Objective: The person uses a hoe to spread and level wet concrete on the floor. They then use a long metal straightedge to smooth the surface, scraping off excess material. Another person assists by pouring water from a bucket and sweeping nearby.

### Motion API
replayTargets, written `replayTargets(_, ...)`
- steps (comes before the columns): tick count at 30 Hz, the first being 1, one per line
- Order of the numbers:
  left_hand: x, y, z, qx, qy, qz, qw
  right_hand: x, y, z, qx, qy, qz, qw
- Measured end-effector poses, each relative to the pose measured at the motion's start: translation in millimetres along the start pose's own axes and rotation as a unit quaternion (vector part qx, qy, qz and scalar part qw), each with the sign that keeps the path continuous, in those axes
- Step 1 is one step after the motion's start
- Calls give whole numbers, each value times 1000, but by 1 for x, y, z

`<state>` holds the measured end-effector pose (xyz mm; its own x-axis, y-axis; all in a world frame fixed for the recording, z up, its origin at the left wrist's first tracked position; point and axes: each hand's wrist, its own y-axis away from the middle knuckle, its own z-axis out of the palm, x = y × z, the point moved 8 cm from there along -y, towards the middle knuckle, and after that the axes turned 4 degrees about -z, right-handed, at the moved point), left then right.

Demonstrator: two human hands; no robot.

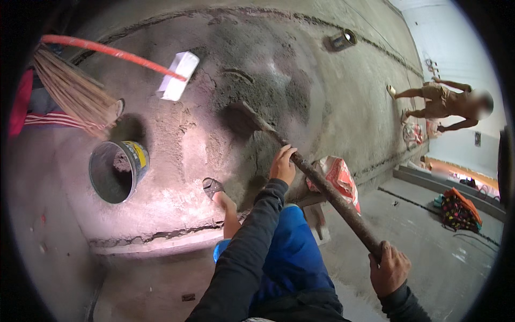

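Observation:
Both hands grip a long-handled shovel (333, 199) that slants from lower right to upper left. My left hand (282, 165) is wrapped around the lower part of the handle, not far from the blade. Around the upper end my right hand (390, 270) is closed. The dark blade (244, 119) rests at or just above a patch of wet grey mortar mix (263, 75) spread over the concrete floor. Beneath the handle, between my two hands, lies a red and white sack (343, 177).
A bucket (94, 180) stands at left below a stick broom (72, 88). A white dustpan (182, 67) with an orange handle is beyond it. Another bucket (338, 42) lies far off. At right a person (445, 99) stands beside sacks (413, 133). A colourful bag (458, 211) lies at far right.

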<state>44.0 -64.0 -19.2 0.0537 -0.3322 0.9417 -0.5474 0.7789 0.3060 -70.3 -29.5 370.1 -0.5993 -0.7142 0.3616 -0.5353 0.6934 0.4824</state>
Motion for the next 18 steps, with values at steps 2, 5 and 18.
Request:
replayTargets(2, -26, 1, 10, 35, 26, -148, 988, 10, 3, 6, -5, -19, 4, 1000)
replayTargets(5, -76, 17, 52, 44, 468, -480, 741, 19, -3, 14, -23, -48, 7, 999)
replayTargets(18, -55, 48, 272, 52, 568, -437, 695, 291, 100, 291, -263, -178, 123, 940)
